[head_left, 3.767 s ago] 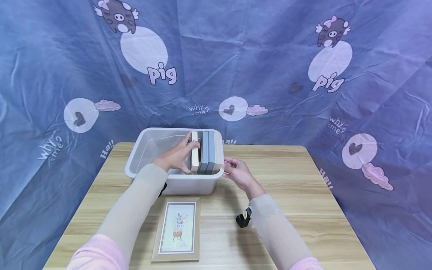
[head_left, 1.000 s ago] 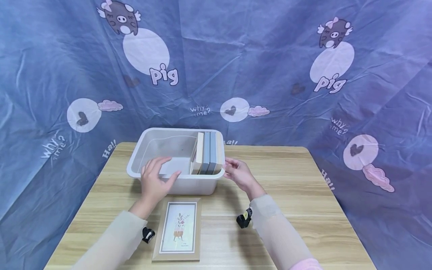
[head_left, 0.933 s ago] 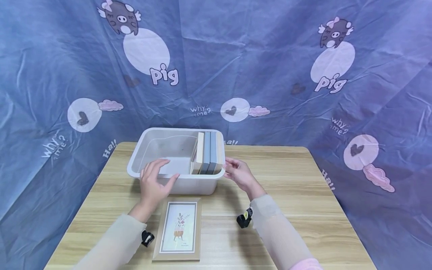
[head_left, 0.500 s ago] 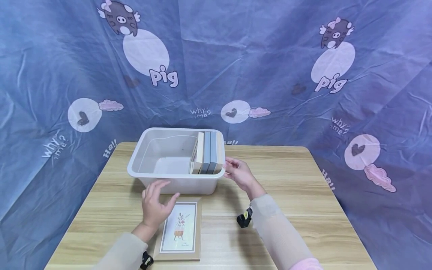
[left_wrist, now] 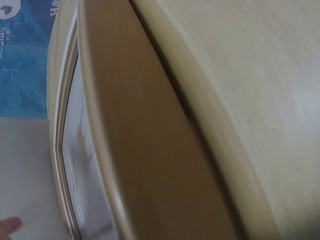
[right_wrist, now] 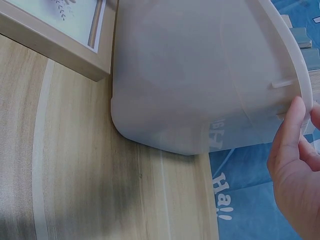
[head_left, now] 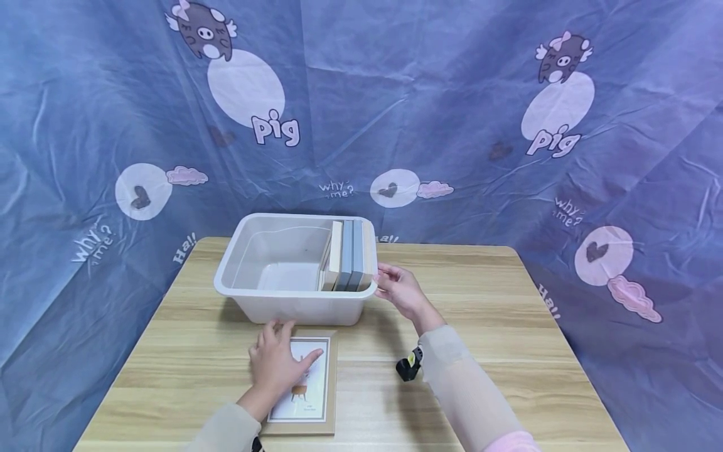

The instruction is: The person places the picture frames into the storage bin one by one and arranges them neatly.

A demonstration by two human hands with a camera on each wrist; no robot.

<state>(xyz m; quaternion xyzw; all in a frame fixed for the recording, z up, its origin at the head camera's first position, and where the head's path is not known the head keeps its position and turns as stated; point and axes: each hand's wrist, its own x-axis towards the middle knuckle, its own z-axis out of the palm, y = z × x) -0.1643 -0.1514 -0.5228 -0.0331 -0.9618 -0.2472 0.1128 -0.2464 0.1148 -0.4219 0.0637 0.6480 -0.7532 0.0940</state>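
Note:
A picture frame (head_left: pixel 330 402) with a light wood border and a plant print lies face up on the table. My left hand (head_left: pixel 273 364) is over its upper left part, fingers spread toward the far end and thumb stretched across the print. In the left wrist view the frame's brown side (left_wrist: pixel 140 130) fills the middle, and one fingertip (left_wrist: pixel 11 224) shows at the lower left. My right hand (head_left: pixel 400 292) pinches the right rim of a pale grey plastic bin (head_left: pixel 299 307); the right wrist view shows fingers (right_wrist: pixel 290 132) on both sides of that rim.
Inside the bin, several flat cream and blue things (head_left: pixel 351 257) stand on edge against the right wall. The wooden table (head_left: pixel 469 351) ends at a blue printed curtain (head_left: pixel 452 113). The frame's far end lies close to the bin's front.
My left hand has left the cream thing standing in the bin, drawn back over the front rim and come down over the picture frame. My right hand has stayed at the bin's right rim.

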